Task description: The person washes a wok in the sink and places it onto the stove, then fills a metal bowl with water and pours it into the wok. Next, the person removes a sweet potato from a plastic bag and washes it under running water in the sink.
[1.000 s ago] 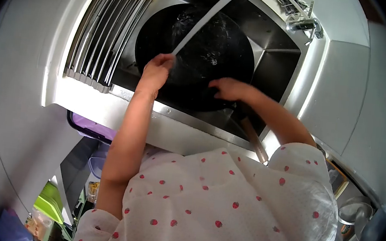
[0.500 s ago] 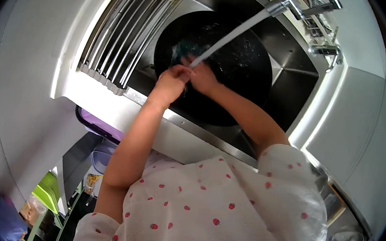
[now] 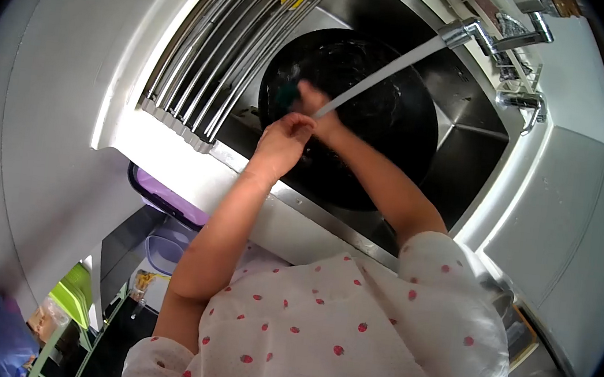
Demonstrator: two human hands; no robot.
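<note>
1 black pan (image 3: 400,125) lies in the sink (image 3: 468,158). The left hand (image 3: 282,142), fingers together, reaches over its near-left rim; the green scrubber (image 3: 287,97) is just left of the blurred right hand (image 3: 316,107), whose grip I cannot tell.

Looks like a kitchen, most likely in a home. Has a stainless-steel sink (image 3: 474,144) set into a white countertop (image 3: 173,156), with water pouring from a chrome faucet (image 3: 457,32) into a wide black wok (image 3: 390,124). Also includes a roll-up dish-drying rack (image 3: 229,54) laid over one side of the basin, plus lime-green plastic containers (image 3: 74,293) on shelving (image 3: 81,364) below. Hints at home through a strawberry-print top (image 3: 348,311).
</note>
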